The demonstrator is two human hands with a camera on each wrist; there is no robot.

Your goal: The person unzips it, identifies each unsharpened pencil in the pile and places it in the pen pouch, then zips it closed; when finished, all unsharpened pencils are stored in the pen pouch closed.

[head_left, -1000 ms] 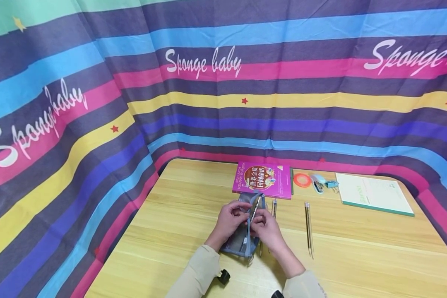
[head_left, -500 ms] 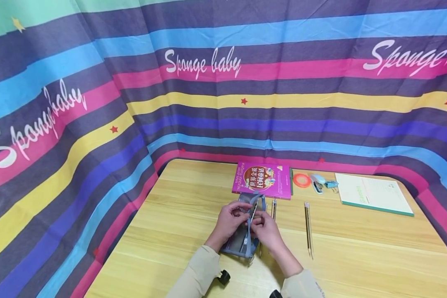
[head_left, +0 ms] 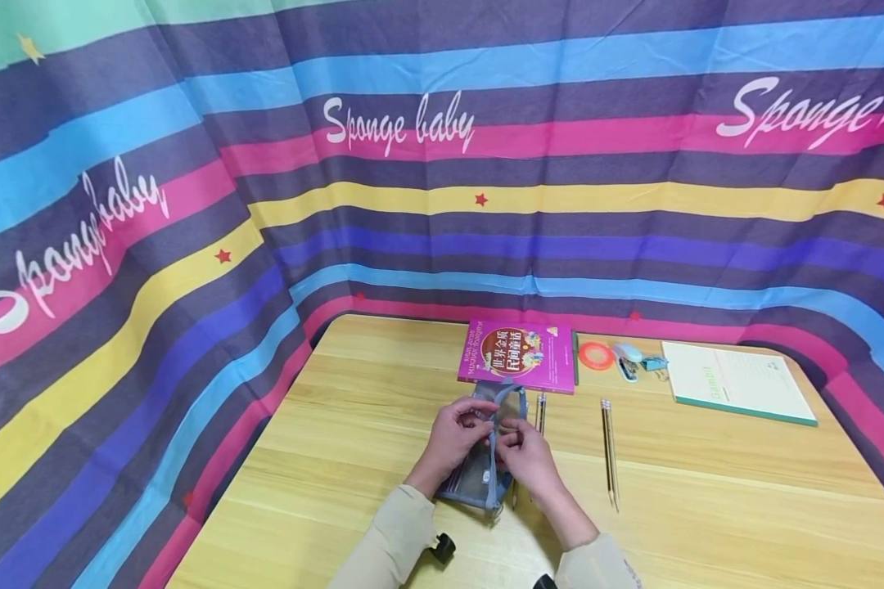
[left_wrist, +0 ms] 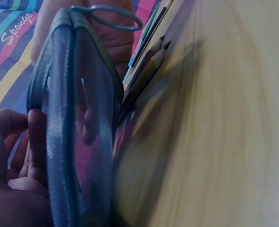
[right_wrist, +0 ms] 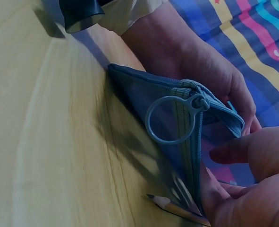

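Observation:
A grey-blue see-through mesh pencil case (head_left: 471,489) with a zip stands on the table, its top open between the two hands. My left hand (head_left: 453,433) pinches the left edge of the opening between thumb and fingers. At the opposite edge, my right hand (head_left: 526,454) has its fingers curled at the rim; some fingertips are hidden by the case. A ring (right_wrist: 170,120) hangs from the near end of the zip in the right wrist view. Pencils (head_left: 541,413) lie along the case's right side, partly under my right hand. Sharpened pencil tips (left_wrist: 160,54) show in the left wrist view.
Two more pencils (head_left: 609,454) lie to the right. Behind are a purple book (head_left: 519,356), an orange ring-shaped item (head_left: 596,356), a light-blue stapler (head_left: 629,360), a blue binder clip (head_left: 654,363) and a white notebook (head_left: 740,383). A striped curtain (head_left: 442,245) encloses the table.
A pencil that stuck up out of the case's opening between the hands has sunk down and is out of sight in the head view. Both hands stay in nearly the same place.

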